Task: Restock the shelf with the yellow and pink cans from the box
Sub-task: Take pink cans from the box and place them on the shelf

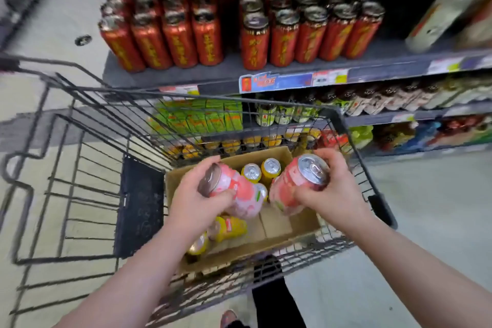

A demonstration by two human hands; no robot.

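A: Grip?
B: Left hand (202, 196) curls round one pink can (235, 190), right hand (328, 190) round a second pink can (291, 186), both just above the box (278, 222), lower centre.
A: Handling?
B: Likely full, heavy, rigid, slick: grab mid-body. Yellow cans (270, 168) sit inside.

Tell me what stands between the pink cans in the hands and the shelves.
The cart's far wire wall. The left hand and right hand each hold a pink can low over the box; the lower shelves lie beyond that wire.
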